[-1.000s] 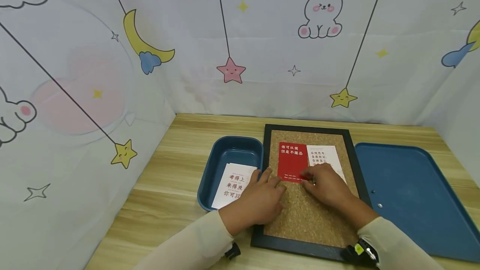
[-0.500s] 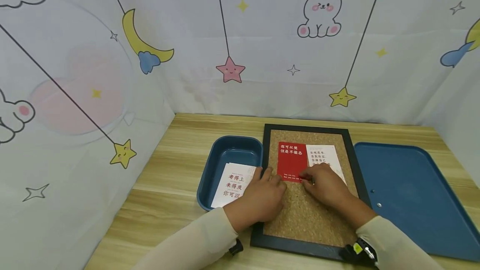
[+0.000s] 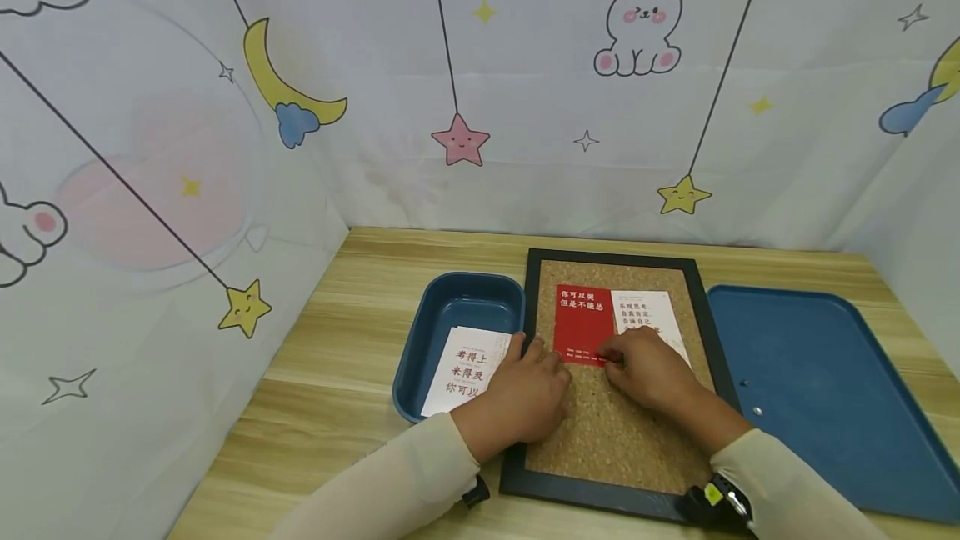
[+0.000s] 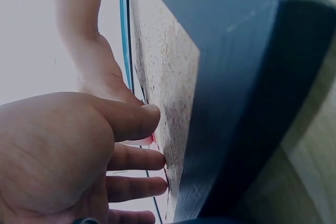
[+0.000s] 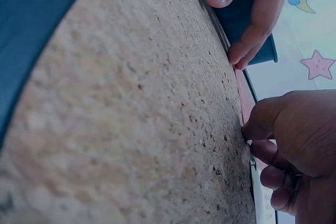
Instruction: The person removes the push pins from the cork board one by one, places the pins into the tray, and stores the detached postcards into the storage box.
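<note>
A red card (image 3: 583, 325) with white writing lies on the black-framed cork board (image 3: 592, 432), beside a white card (image 3: 651, 300) at its right. My right hand (image 3: 651, 367) is at the red card's lower right corner, where thumb and forefinger pinch a tiny thing, seemingly a thumbtack, almost wholly hidden by the fingertips. It also covers the white card's lower part. Across the board's left frame reaches my left hand (image 3: 527, 394), its fingertips at the red card's lower left corner. In the left wrist view its fingers (image 4: 137, 186) are extended and hold nothing.
Left of the board stands a blue bin (image 3: 408, 357) with white printed cards (image 3: 467, 369) in it. A flat blue tray (image 3: 832, 407) lies to the right, bearing a shiny tack (image 3: 757, 412) and a darker one (image 3: 744, 383). A patterned curtain (image 3: 525, 190) closes off the back.
My left hand has shifted very slightly, its forearm a little to the right. The right fingers stay at the red card's corner; the cards lie as before.
</note>
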Demonstrator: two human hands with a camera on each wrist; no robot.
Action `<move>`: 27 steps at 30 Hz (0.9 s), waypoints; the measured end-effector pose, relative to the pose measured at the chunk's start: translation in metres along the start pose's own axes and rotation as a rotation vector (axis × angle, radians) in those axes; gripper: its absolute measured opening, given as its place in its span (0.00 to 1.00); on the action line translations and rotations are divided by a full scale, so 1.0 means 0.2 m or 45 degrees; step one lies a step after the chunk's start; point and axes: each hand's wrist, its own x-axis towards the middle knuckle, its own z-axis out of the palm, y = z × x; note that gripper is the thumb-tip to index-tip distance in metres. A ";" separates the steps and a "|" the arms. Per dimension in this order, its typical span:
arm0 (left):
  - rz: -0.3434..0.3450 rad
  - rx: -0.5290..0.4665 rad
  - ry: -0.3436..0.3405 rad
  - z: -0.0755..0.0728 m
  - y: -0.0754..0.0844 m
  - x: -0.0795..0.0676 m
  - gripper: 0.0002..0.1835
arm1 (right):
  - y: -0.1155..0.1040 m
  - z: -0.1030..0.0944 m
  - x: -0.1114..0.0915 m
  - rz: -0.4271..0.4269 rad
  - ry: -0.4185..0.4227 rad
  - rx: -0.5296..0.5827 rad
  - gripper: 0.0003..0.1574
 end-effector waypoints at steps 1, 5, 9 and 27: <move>0.000 0.006 0.000 0.00 0.00 0.00 0.27 | 0.00 0.00 0.00 0.000 -0.003 0.000 0.13; 0.004 0.017 0.000 0.00 0.00 0.01 0.27 | 0.00 0.00 0.00 -0.005 -0.007 0.000 0.13; 0.004 0.017 -0.004 0.00 0.01 0.00 0.27 | 0.00 0.00 0.01 -0.006 -0.012 0.003 0.13; -0.020 -0.042 -0.061 -0.03 0.01 0.01 0.28 | -0.01 -0.01 0.05 0.081 -0.107 0.078 0.13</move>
